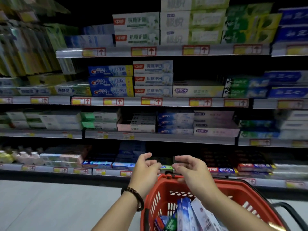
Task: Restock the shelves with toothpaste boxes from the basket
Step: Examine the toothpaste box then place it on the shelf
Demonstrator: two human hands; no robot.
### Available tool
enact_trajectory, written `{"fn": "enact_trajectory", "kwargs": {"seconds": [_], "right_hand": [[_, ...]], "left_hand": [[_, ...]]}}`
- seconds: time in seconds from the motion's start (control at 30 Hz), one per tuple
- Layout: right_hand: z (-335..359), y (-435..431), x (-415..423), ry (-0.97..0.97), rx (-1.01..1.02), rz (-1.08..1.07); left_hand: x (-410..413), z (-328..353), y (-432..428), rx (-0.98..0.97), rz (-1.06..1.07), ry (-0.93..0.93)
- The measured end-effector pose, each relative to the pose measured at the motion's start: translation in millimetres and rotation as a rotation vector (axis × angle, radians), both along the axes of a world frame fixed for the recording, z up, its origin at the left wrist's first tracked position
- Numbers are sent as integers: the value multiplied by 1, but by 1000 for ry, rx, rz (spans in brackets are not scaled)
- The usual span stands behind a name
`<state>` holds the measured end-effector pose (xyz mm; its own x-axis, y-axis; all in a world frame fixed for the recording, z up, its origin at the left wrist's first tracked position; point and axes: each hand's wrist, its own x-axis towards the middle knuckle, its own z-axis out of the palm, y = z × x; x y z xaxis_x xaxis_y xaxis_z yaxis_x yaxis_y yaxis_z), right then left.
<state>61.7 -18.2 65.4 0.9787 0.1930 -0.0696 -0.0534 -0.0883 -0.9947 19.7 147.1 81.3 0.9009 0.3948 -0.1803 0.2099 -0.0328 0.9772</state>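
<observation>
Left hand [145, 170], right hand [191, 171]: loosely curled, seemingly empty.

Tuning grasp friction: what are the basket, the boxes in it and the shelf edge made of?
Basket: red moulded plastic by the look, slotted walls, dull sheen. Boxes: printed cardboard, slightly glossy, flat faces with sharp folded edges. Shelf edge: pale smooth strip, plastic or painted metal; too blurred to tell.

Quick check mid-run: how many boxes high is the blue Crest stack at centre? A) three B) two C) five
A: the Crest stack shows three blue boxes, one atop another, just left of the white stack.
</observation>
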Motion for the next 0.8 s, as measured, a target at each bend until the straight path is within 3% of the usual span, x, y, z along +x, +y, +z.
{"fn": "enact_trajectory", "kwargs": {"seconds": [0.8], "right_hand": [[-73, -144, -59, 157, -107, -234]], "left_hand": [[-33, -87, -97, 63, -221, 258]]}}
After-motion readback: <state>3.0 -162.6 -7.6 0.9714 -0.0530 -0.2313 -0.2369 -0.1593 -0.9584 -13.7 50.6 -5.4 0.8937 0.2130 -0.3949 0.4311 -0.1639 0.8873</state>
